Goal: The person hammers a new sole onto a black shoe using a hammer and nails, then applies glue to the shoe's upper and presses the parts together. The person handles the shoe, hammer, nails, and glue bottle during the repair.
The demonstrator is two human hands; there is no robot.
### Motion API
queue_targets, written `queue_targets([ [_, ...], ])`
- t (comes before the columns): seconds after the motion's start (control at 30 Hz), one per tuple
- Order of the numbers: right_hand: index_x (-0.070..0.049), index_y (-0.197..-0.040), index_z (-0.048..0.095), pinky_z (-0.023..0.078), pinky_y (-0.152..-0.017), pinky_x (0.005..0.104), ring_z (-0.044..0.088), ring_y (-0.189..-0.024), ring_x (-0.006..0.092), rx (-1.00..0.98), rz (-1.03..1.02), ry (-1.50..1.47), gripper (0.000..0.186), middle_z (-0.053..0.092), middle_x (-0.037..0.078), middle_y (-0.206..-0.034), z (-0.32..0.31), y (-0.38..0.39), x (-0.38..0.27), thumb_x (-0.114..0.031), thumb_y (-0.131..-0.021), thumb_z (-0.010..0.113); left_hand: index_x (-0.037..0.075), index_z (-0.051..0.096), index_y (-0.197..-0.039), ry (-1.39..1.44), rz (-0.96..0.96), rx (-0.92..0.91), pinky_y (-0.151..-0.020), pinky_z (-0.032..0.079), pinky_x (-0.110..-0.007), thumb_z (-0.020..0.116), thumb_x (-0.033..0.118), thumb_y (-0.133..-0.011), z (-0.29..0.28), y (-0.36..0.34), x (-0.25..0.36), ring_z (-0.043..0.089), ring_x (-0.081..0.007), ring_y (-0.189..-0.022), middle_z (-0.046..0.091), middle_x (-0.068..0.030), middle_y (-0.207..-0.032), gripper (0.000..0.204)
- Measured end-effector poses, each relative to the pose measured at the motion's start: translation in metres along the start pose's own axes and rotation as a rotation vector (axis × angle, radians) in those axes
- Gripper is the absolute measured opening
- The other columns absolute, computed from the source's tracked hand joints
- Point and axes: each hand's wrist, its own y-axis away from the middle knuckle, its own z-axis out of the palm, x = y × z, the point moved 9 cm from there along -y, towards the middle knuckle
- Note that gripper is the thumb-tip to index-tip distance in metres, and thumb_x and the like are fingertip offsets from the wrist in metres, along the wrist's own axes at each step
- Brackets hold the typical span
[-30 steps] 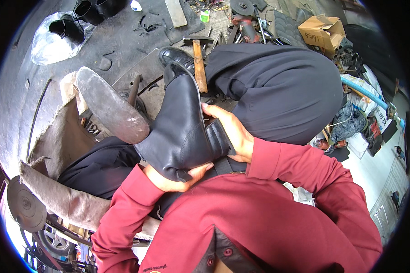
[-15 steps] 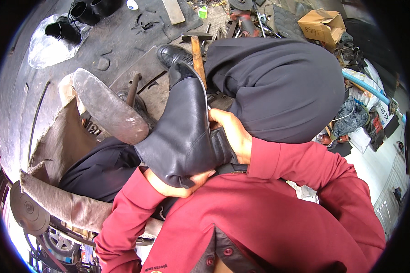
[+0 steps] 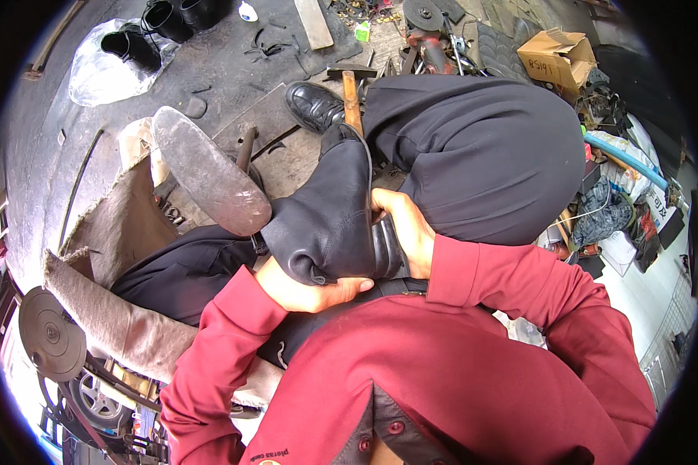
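Observation:
A black leather boot (image 3: pixel 318 213) lies across my lap, its toe pointing away from me. My left hand (image 3: pixel 310 288) grips the near end of the boot, thumb stretched along its lower edge. At the heel, my right hand (image 3: pixel 407 231) is closed round the boot's right side, fingers partly hidden behind it. Just left of the boot stands a metal shoe last (image 3: pixel 212 172) with a worn, flat, sole-shaped top. A hammer with a wooden handle (image 3: pixel 352 101) rests beyond the toe, near the black shoe (image 3: pixel 315 106) on my foot.
Several black boots (image 3: pixel 130 49) stand at the far left, one on a clear plastic bag (image 3: pixel 93 81). A cardboard box (image 3: pixel 557 59) sits at the far right above piled tools and scraps. A stiff beige cloth (image 3: pixel 116 310) covers my left side. A round metal wheel (image 3: pixel 52 333) is at lower left.
The boot has tipped and dropped nearer to my body, its upper folding more at the near end. Both hands keep their hold. The whole view has shifted slightly.

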Motion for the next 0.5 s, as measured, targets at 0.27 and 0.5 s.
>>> queue_targets([
  [0.27,-0.004,-0.093,0.070,0.056,-0.077,0.0348,0.070,-0.076,0.0208,0.092,0.039,-0.056,0.034,0.073,0.010,-0.088,-0.004,-0.012,0.005,-0.032,-0.094,0.050,0.003,0.068,-0.126,-0.041,0.050,0.075,-0.104,0.051,-0.037,0.090,0.016,-0.083,-0.004,-0.004,0.001,0.066,-0.0210,-0.113,0.072,-0.0107,-0.119,0.050],
  [0.5,-0.002,-0.098,0.071,0.058,-0.074,0.0378,0.072,-0.075,0.0263,0.049,0.063,-0.069,0.040,0.076,0.015,-0.091,0.000,-0.004,0.002,-0.035,-0.092,0.050,0.004,0.068,-0.126,-0.011,0.023,-0.001,-0.100,0.054,-0.035,0.088,0.011,-0.085,0.003,-0.004,-0.002,0.067,-0.0190,-0.108,0.073,-0.0078,-0.117,0.046],
])
